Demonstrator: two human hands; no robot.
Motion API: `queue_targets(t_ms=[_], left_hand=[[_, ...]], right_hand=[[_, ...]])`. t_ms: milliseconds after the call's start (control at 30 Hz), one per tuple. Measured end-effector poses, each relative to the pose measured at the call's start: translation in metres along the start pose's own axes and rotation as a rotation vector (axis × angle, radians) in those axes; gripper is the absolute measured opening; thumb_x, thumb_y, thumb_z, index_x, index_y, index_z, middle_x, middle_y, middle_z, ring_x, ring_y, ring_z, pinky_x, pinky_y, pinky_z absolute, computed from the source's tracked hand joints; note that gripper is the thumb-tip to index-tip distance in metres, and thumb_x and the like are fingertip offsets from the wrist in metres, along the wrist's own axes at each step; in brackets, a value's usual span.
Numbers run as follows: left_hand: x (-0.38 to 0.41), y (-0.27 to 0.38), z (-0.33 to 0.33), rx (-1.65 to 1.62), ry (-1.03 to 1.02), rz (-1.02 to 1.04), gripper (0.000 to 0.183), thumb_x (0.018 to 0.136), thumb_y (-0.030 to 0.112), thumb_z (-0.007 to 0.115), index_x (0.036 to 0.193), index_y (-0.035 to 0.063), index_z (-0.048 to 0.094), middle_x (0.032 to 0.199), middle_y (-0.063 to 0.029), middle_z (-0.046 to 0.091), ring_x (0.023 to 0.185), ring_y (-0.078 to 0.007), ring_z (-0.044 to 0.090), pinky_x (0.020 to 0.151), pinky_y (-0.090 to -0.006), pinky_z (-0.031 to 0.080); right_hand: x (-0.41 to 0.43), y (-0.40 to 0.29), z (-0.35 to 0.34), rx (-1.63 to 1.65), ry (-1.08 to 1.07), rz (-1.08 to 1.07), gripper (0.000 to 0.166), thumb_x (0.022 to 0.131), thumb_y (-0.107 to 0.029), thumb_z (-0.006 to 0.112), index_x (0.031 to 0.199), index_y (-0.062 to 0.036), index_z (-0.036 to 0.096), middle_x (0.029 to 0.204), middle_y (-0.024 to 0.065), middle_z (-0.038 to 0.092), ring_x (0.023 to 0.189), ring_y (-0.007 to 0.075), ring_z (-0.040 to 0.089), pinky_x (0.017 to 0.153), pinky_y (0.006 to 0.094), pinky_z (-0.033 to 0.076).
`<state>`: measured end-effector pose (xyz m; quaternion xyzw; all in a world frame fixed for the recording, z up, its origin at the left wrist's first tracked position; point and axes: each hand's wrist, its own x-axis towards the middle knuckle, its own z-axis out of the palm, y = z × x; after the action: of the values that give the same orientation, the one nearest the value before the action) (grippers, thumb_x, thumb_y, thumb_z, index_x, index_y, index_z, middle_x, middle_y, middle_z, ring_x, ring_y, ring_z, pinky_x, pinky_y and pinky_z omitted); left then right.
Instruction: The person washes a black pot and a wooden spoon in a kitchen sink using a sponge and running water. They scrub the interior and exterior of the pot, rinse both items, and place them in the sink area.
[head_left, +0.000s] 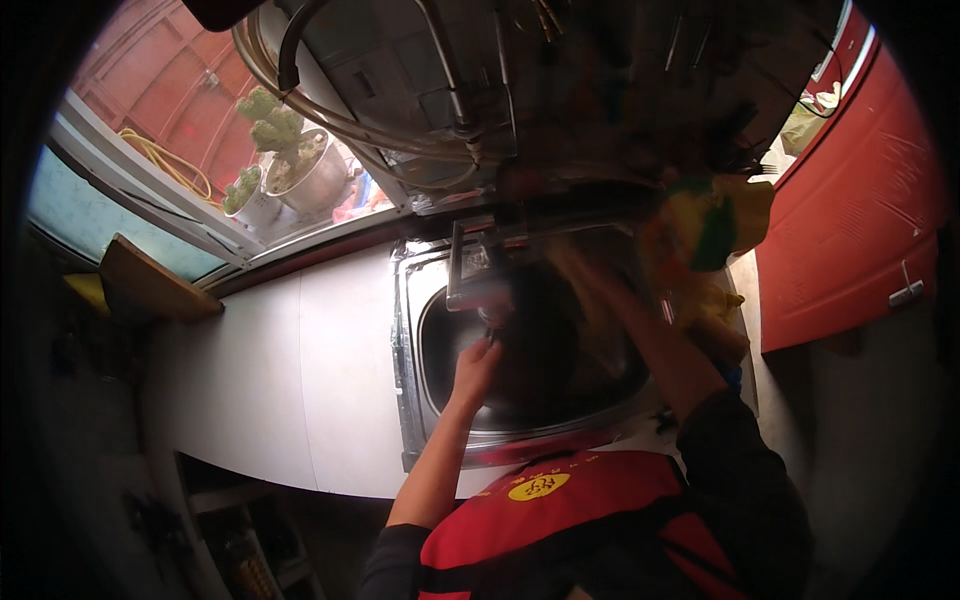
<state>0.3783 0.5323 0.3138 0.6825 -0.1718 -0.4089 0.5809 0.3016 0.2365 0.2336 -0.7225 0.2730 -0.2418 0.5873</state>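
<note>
My left hand (478, 367) is over the left part of a dark sink basin (431, 352) with a metal rim. Its fingers close around the thin dark handle of a utensil (491, 334). The utensil's far end is blurred near the mouth of a square-bent faucet (454, 262), so its kind is unclear. My right hand (581, 266) reaches over the far right side of the basin. Motion blur and shadow hide its fingers and anything in them.
A white countertop (255, 375) extends left of the sink, with a wooden board (154, 281) leaning near the window. Yellow-and-green packaging (712, 225) stands right of the basin. Hoses (352, 131) hang behind the sink. A potted cactus (277, 131) sits beyond the glass.
</note>
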Motion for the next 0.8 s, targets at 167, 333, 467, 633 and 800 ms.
queue_targets(t_ms=[167, 333, 467, 633, 800], left_hand=[[-0.014, -0.021, -0.019, -0.425, 0.153, -0.104, 0.017, 0.087, 0.019, 0.051, 0.088, 0.0036, 0.058, 0.073, 0.0006, 0.056, 0.063, -0.0077, 0.049, 0.057, -0.0215, 0.039], [-0.021, -0.018, -0.013, -0.502, 0.19, -0.107, 0.019, 0.088, 0.021, 0.05, 0.089, 0.0027, 0.056, 0.078, -0.0015, 0.058, 0.068, -0.0091, 0.052, 0.06, -0.0223, 0.042], [-0.014, -0.011, -0.009, -0.568, 0.17, -0.123, 0.021, 0.089, 0.021, 0.049, 0.092, 0.0017, 0.056, 0.081, -0.0024, 0.058, 0.069, -0.0102, 0.053, 0.063, -0.0226, 0.043], [-0.007, -0.024, -0.019, -0.563, 0.298, -0.09, 0.03, 0.09, 0.028, 0.047, 0.093, 0.0005, 0.057, 0.082, -0.0038, 0.059, 0.07, -0.0111, 0.053, 0.064, -0.0234, 0.044], [-0.003, -0.017, 0.0, -0.419, 0.345, -0.051, 0.037, 0.09, 0.036, 0.046, 0.087, 0.0005, 0.057, 0.078, -0.0056, 0.059, 0.069, -0.0132, 0.055, 0.066, -0.0262, 0.046]], right_hand=[[0.066, -0.075, 0.07, -0.348, 0.058, 0.003, 0.037, 0.086, -0.034, 0.043, 0.109, -0.0072, 0.054, 0.091, 0.0199, 0.06, 0.084, 0.0341, 0.059, 0.073, 0.0434, 0.045], [0.076, -0.076, 0.073, -0.696, -0.062, 0.228, 0.033, 0.083, -0.032, 0.048, 0.107, -0.0103, 0.055, 0.097, 0.0205, 0.058, 0.089, 0.037, 0.055, 0.072, 0.0458, 0.044], [0.081, -0.02, 0.051, -0.887, -0.127, -0.057, 0.037, 0.085, -0.038, 0.045, 0.095, -0.0056, 0.06, 0.1, 0.0228, 0.057, 0.092, 0.0347, 0.056, 0.078, 0.0442, 0.043], [-0.037, -0.156, 0.058, -0.691, -0.269, 0.183, 0.029, 0.086, -0.031, 0.045, 0.1, -0.0082, 0.056, 0.103, 0.0195, 0.054, 0.091, 0.0316, 0.054, 0.081, 0.0409, 0.043], [-0.114, -0.122, 0.099, -0.902, -0.138, -0.634, 0.025, 0.077, -0.028, 0.054, 0.093, -0.009, 0.06, 0.1, 0.0143, 0.056, 0.095, 0.0318, 0.051, 0.08, 0.0418, 0.043]])
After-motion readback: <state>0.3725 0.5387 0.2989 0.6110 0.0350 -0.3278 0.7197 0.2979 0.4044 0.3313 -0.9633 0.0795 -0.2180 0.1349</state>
